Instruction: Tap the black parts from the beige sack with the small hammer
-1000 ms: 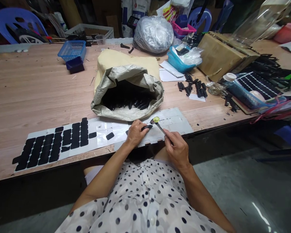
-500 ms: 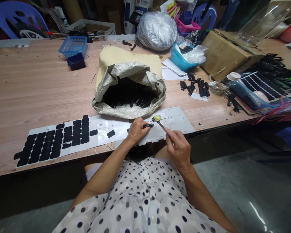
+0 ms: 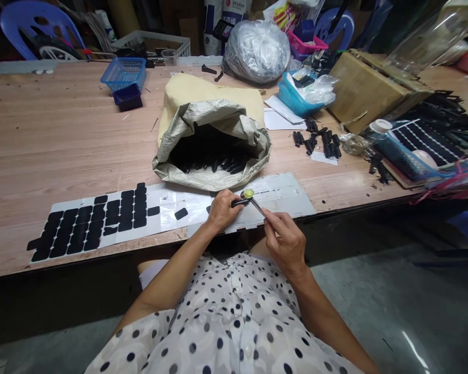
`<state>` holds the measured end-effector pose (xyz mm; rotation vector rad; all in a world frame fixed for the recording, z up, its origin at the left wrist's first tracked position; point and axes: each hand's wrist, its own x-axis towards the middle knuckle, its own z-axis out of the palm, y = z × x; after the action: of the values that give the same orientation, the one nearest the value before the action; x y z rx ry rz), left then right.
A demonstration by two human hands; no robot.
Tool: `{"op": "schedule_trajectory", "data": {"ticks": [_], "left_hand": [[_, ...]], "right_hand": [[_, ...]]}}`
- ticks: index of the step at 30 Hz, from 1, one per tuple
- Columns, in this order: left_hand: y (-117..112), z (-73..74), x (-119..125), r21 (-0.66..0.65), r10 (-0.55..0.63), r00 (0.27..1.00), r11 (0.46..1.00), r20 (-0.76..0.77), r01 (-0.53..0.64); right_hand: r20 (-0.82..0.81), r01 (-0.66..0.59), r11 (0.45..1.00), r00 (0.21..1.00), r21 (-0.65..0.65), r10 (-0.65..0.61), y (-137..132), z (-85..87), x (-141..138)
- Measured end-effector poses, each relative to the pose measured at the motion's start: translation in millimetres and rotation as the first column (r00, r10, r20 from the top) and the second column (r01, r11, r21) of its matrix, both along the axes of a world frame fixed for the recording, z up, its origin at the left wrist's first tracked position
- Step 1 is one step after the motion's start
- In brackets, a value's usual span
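Close to the table's front edge, my left hand [image 3: 223, 210] pinches a small, slim black part [image 3: 238, 202] over a grey-white board [image 3: 292, 195]. My right hand [image 3: 286, 240] is closed on the metal handle of a small hammer [image 3: 257, 205]. The hammer's head, with a round yellow-green face, is right at the far end of the black part; whether they touch I cannot tell. Just beyond my hands lies a woven sack [image 3: 210, 182], its mouth facing me, with many similar black parts inside.
A white sheet with black stickers [image 3: 78, 228] lies left along the edge. Black pieces [image 3: 323, 140] are piled on the right, near a cardboard box [image 3: 366, 88] and a turquoise basket [image 3: 296, 98]. Blue baskets [image 3: 125, 72] and a stuffed plastic bag [image 3: 257, 52] stand at the back.
The hammer head has come down and left, from beside the black part to its tip. My left hand keeps its hold. The whole view has shifted slightly.
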<state>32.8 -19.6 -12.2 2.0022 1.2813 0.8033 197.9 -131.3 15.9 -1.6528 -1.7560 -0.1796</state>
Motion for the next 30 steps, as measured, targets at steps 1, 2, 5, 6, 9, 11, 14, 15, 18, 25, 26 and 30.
{"op": "schedule_trajectory", "data": {"ticks": [1,2,5,6,9,11,14,15,18,25,26,30], "left_hand": [[-0.3,-0.6,0.0,0.001,0.008,1.000,1.000,0.004,-0.008],[-0.5,-1.3,0.1,0.000,0.017,1.000,1.000,0.011,-0.017],[-0.9,-3.2,0.7,-0.010,0.042,0.998,0.999,0.048,-0.041],[-1.1,-3.8,0.9,-0.014,0.047,0.997,0.999,0.058,-0.046],[-1.8,-4.9,1.1,-0.024,0.057,0.996,0.998,0.068,-0.055],[-1.9,-4.7,0.7,-0.024,0.055,0.996,0.998,0.063,-0.054],[-1.1,-3.1,-0.3,-0.014,0.026,0.999,1.000,0.042,-0.026],[-0.6,-2.4,-0.7,-0.008,0.013,0.999,1.000,0.032,-0.013],[0.6,-0.5,-2.0,0.012,-0.024,1.000,1.000,0.002,0.024],[2.3,-0.3,-6.0,-0.001,-0.054,0.999,0.999,-0.009,0.053],[2.7,-1.0,-6.4,-0.001,-0.057,0.998,0.998,-0.012,0.057],[4.5,-3.4,-7.6,-0.005,-0.053,0.998,0.999,-0.039,0.053]], "right_hand": [[0.015,-0.006,1.000,1.000,-0.001,0.006,-0.1,-1.2,-1.0],[0.028,-0.014,1.000,1.000,-0.005,0.015,-0.1,-2.8,-1.6],[0.040,-0.039,0.999,0.998,-0.023,0.039,0.5,-7.0,-1.1],[0.034,-0.037,0.999,0.999,-0.026,0.037,0.8,-7.3,-0.6],[-0.007,-0.015,1.000,1.000,-0.026,0.015,1.6,-4.1,0.4],[-0.053,-0.014,1.000,0.999,-0.011,0.013,2.1,-0.5,1.1],[-0.108,0.014,0.999,0.994,0.036,-0.010,4.3,0.8,5.5],[-0.113,0.044,0.998,0.993,0.045,-0.039,5.8,-0.7,8.7],[-0.086,0.185,0.983,0.979,0.011,-0.183,13.2,-10.8,23.2],[0.036,0.437,0.891,0.899,-0.125,-0.436,42.6,-36.4,60.4],[0.047,0.445,0.883,0.895,-0.145,-0.444,47.1,-37.8,63.3],[0.072,0.465,0.862,0.885,-0.200,-0.460,65.7,-39.4,66.2]]}}
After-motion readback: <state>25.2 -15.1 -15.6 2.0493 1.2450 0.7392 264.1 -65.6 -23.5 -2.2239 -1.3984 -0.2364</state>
